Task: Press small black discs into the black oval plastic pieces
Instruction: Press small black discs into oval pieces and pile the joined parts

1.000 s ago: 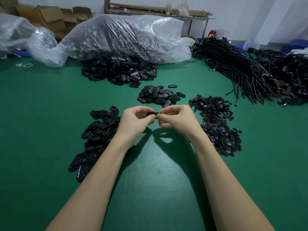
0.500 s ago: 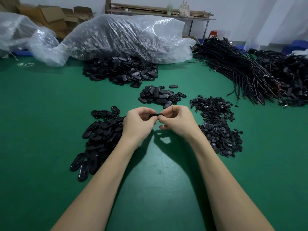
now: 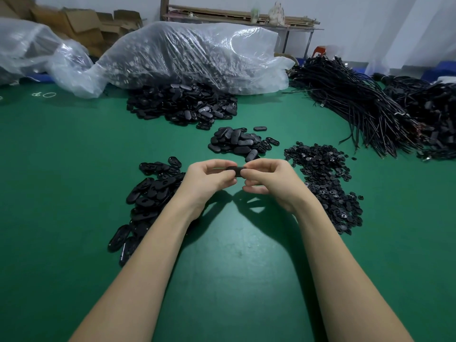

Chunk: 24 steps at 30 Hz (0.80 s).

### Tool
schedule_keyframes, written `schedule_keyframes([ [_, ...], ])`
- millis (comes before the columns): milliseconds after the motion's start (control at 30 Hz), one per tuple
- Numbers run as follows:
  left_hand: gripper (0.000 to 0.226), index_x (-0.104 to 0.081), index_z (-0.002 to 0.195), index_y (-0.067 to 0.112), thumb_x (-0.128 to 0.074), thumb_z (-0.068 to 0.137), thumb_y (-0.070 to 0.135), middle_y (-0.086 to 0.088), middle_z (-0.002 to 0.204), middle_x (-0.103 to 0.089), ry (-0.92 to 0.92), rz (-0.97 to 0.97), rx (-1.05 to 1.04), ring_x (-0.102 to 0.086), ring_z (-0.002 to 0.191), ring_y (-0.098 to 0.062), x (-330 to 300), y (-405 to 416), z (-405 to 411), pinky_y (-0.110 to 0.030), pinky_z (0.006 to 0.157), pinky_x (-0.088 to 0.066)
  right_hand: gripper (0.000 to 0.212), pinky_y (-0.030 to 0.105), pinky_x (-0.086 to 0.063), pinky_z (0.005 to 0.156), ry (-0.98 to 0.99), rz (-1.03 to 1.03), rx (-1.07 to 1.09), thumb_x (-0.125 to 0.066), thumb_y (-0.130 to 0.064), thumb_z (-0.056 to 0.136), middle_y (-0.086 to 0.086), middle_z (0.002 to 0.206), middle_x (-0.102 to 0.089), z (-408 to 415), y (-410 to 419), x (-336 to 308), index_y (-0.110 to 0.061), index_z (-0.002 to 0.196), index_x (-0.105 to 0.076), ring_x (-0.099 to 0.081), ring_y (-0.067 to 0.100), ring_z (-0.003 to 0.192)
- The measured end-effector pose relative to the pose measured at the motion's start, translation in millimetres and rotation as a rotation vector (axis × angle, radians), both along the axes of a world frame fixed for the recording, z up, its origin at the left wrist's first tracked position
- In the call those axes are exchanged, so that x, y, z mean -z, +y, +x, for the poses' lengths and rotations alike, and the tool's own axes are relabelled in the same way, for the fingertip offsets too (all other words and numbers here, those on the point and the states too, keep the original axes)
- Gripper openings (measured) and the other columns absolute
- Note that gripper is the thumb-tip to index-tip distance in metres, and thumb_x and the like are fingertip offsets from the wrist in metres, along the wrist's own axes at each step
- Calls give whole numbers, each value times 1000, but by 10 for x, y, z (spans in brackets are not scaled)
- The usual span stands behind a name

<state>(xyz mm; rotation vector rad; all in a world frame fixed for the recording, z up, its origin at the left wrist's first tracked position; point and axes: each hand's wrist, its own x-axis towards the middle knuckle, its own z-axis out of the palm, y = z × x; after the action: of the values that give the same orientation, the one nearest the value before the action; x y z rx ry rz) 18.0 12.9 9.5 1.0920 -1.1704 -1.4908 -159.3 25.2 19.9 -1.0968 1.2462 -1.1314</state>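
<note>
left hand (image 3: 206, 180) and right hand (image 3: 270, 180) still pinching oval piece (image 3: 234, 171), more exposed

Green tabletop (image 3: 74, 193) with heaps of black parts.

On the near left lies a long heap of black oval pieces (image 3: 148, 196), and on the near right a heap of small black discs (image 3: 323, 178). Between them, a little farther away, is a smaller heap of ovals (image 3: 234, 143), with one single oval (image 3: 260, 128) just behind it. Still farther, a big heap of ovals (image 3: 182, 107) touches a clear plastic bag (image 3: 192, 55) full of dark parts. A second clear bag (image 3: 32, 50) lies at far left. Bundles of black cords (image 3: 357, 102) cover the far right side.
</note>
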Motion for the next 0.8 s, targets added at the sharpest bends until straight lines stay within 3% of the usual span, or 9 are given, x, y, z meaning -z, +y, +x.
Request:
schedule_keyframes([
  [233,15,-74,101,1,-61,95,-3,-13,98,-77,112,125,22,-75,84,-16,-94,-3,-15,-20,76,-59,11,22,-60,66,-129,156,9,-78,-4,87,2,72,-74,-39,-19,-38,-1,96,-74,-72,9,66],
  [467,17,-72,109,-3,-64,94,-2,-18,106,-75,176,160,46,-74,88,-16,-105,-9,13,-19,76,-59,20,19,-59,66,-205,217,-3,-76,-3,88,3,72,-74,-43,-31,-46,2,106,-72,-71,9,67],
  [700,11,-74,92,4,-70,88,-5,-13,90,-77,70,120,4,-75,78,-21,-52,-18,-39,-23,78,-61,11,22,-60,66,-111,137,-9,-75,1,88,9,79,-76,-5,-2,-47,0,98,-71,-75,15,71],
  [800,14,-76,92,5,-69,89,-6,-13,94,-78,72,103,-23,-76,84,-21,-33,-33,-40,-22,80,-60,9,26,-61,67,19,10,52,-73,2,89,12,83,-77,31,1,-44,-5,94,-71,-75,18,72],
])
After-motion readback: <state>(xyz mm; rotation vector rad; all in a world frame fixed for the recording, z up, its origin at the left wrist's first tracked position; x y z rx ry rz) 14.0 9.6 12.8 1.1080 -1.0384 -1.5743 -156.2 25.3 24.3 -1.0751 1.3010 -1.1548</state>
